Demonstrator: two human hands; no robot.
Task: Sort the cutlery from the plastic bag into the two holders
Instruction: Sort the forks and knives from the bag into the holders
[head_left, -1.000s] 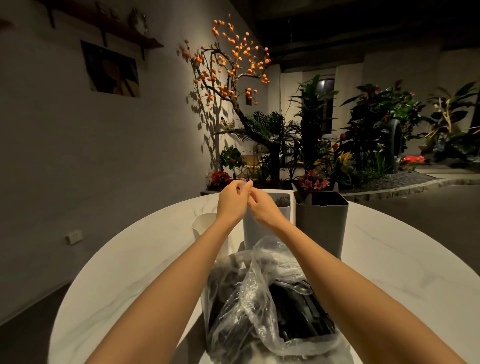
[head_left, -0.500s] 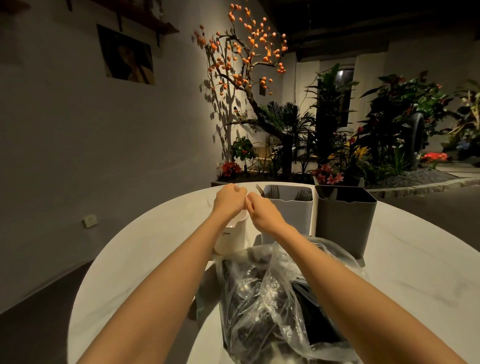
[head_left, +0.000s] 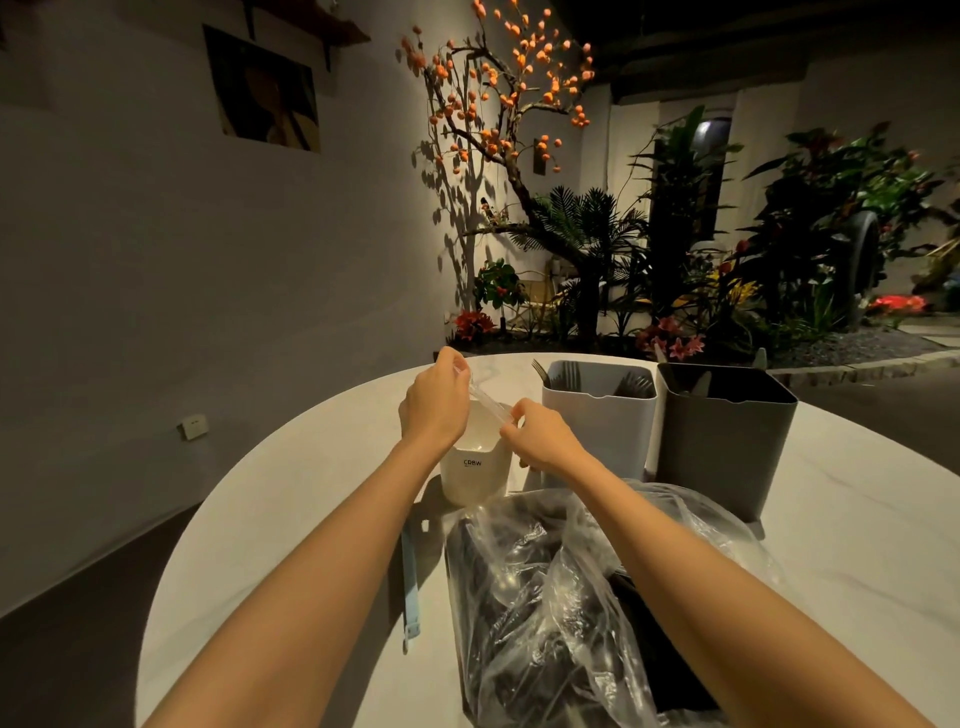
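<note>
Both hands up over the white cup (head_left: 474, 470) at the far side of the round white table (head_left: 291, 519). Left hand (head_left: 436, 402) and right hand (head_left: 543, 439) each pinch one end of a thin clear plastic strip (head_left: 485, 400), probably a cutlery wrapper, can't tell for sure; it runs diagonally between them, high at the left hand, low at the right. Fingers on both are curled tight around it. Plastic bag (head_left: 550, 597) lies close to the camera under the right forearm: clear, crinkled, glossy, open, with dark black cutlery visible inside; individual pieces are hard to separate in the low light. Two holders stand side by side behind the bag. Light grey holder (head_left: 597, 421) is just right of the cup, with black forks (head_left: 569, 374) sticking up, tines on top. Dark grey holder (head_left: 722, 431) is next to it on the right, with dark cutlery inside, type unclear. A pale blue strap (head_left: 411, 587) lies flat on the table left of the bag.
</note>
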